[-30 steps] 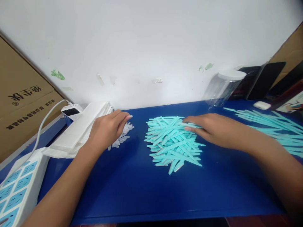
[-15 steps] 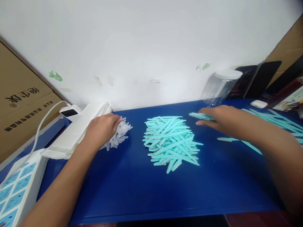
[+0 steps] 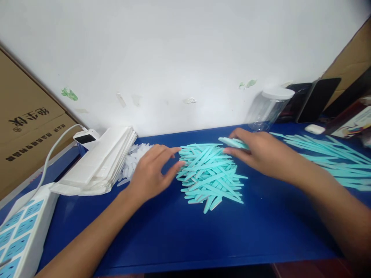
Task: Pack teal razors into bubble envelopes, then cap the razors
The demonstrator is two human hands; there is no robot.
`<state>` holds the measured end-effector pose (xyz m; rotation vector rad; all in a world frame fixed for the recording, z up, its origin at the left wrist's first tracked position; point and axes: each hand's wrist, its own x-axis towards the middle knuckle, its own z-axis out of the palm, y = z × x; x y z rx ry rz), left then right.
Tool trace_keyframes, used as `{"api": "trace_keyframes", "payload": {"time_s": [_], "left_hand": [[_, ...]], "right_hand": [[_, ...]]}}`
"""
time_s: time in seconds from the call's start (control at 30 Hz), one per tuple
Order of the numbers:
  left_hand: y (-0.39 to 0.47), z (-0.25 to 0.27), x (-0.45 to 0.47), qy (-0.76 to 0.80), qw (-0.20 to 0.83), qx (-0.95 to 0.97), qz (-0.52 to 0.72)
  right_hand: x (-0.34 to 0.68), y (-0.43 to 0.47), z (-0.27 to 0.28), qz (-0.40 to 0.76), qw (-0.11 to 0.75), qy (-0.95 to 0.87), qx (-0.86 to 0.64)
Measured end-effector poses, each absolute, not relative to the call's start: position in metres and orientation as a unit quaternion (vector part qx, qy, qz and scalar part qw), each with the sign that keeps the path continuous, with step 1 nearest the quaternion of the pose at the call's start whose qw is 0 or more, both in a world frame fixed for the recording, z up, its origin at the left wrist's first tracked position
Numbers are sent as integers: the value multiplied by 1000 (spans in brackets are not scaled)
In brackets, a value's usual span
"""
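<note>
A heap of slim turquoise eyebrow razors [image 3: 210,177] lies in the middle of the blue table. At its left edge is my left hand [image 3: 155,168], thumb and forefinger spread around the side of the heap, with nothing held in them. My right hand [image 3: 249,148] pinches a small bundle of eyebrow razors [image 3: 232,143] just above the heap's back right side. Small translucent white plastic pieces [image 3: 135,156] lie piled behind my left hand, which partly hides them. More turquoise razors [image 3: 339,154] are spread out at the right, partly behind my right forearm.
White paper bags [image 3: 95,162] are stacked at the left, near a power strip [image 3: 29,227] and a white device [image 3: 86,137] with a cable. A clear jar [image 3: 271,110], dark phones [image 3: 317,100] and a white earphone case [image 3: 315,129] stand at the back right. A cardboard box [image 3: 29,123] borders the left.
My left hand has moved right, from the translucent pieces to the turquoise heap, and its fingers have opened. My right hand has shifted left with the razors, closer to the heap.
</note>
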<state>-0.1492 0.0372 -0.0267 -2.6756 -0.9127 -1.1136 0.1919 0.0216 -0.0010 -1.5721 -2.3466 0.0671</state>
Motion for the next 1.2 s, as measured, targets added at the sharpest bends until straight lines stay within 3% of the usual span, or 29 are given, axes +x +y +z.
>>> {"api": "trace_keyframes", "payload": {"time_s": [0.23,0.4,0.6,0.93,1.2], "left_hand": [[-1,-23,-107,-210,204,-892,-344],[2,-30,-104,-183,236,-908,-293],[-1,-33,-102,-152,221,-909,-318],[-2,-33,-103,-266,-116,-894,-340],[4,-27,-113,-337,-222,-854,-330]], "right_hand": [[131,-7,-1,38,66,-858,-509],[110,-18,-3,116,85,-870,-471],[111,-26,-4,193,130,-862,-450],[118,-22,-1,170,170,-866,-439],[136,-15,1,219,157,-851,-451]]}}
